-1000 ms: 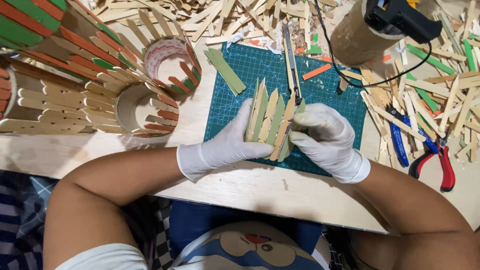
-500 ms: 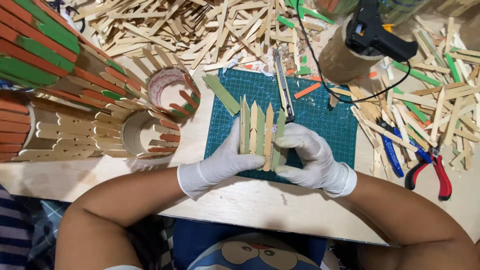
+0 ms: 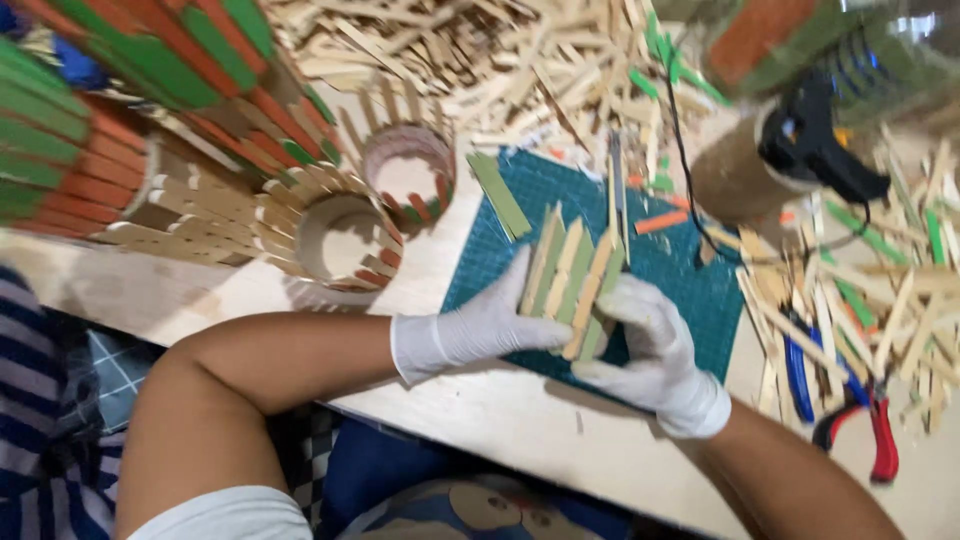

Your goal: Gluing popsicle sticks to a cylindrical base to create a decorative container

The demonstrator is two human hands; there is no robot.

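**Gloved hands hold a slatted stick panel over the cutting mat**

The stick panel (image 3: 572,280) is a row of pointed flat sticks, plain wood alternating with pale green, joined side by side. It sits tilted above the green cutting mat (image 3: 690,280). The left hand (image 3: 480,325) pinches its lower left edge; the right hand (image 3: 655,345) curls around the right side. Half a second ago the panel stood upright; now it leans rightward. A glue gun (image 3: 810,150) rests nearby.

gloved left hand (image 3: 490,325) and right hand (image 3: 655,345) around stick panel (image 3: 575,280) over cutting mat (image 3: 690,280)
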